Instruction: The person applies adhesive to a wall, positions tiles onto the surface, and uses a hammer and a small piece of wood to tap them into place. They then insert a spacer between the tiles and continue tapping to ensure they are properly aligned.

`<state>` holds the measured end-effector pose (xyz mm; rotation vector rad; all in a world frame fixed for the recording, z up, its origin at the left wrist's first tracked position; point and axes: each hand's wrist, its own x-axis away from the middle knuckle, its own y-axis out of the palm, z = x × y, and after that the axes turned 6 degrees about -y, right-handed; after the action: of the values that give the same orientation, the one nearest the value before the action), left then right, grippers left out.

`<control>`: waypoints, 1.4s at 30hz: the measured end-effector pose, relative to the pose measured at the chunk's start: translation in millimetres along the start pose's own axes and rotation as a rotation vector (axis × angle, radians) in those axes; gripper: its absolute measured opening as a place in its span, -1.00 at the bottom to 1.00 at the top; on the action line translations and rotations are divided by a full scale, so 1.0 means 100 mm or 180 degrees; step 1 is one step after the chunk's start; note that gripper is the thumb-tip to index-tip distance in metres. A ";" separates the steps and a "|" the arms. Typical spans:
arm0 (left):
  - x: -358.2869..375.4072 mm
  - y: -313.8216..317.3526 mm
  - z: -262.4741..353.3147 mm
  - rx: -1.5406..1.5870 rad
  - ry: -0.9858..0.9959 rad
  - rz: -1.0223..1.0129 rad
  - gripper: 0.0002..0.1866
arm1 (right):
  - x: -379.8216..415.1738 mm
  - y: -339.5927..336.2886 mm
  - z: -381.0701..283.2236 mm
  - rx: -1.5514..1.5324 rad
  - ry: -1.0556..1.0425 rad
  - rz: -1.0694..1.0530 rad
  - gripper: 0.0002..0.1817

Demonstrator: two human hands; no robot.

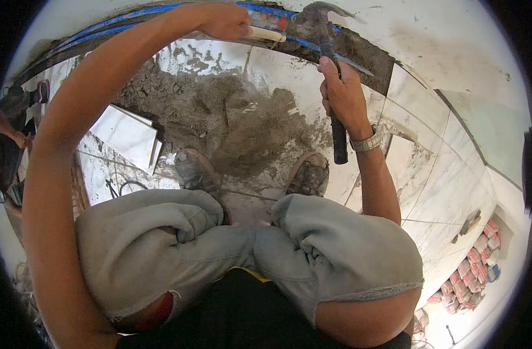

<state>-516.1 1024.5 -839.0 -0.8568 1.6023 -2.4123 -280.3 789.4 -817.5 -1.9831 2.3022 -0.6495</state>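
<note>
My right hand (344,96) is wrapped round the black handle of a claw hammer (339,136). The hammer head is raised at the top, close to the wall strip. Further left, my left hand (226,22) is closed, and a short pale rod (268,34) sticks out of it towards the hammer. Blue pipes (120,21) run along the exposed channel at the foot of the wall, behind my left hand. A red and grey patch (271,21) shows just above the rod.
Wet grey mortar (219,116) is spread over the floor before my shoes. Loose white tiles (126,138) lie stacked at the left, near a black cable (132,185). Another person (13,125) is at the far left. Red-and-white bags (466,276) stand at the lower right.
</note>
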 end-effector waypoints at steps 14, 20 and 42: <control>0.11 0.04 -0.05 0.0068 -0.0129 0.0272 -0.54 | -0.08 0.13 0.10 0.0594 -0.0218 -0.0089 -0.55; 0.08 -0.01 0.01 -0.0267 -0.0228 -0.0134 -0.58 | -0.03 0.26 0.28 0.0511 -0.0404 0.0114 -0.52; 0.42 0.05 -0.11 0.0087 -0.0398 0.0066 -0.56 | -0.08 0.25 -0.08 0.0417 -0.0691 0.0155 -0.49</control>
<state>-557.5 1014.1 -830.5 -0.9608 1.5220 -2.3114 -304.5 802.0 -820.7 -1.8345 2.1177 -0.5368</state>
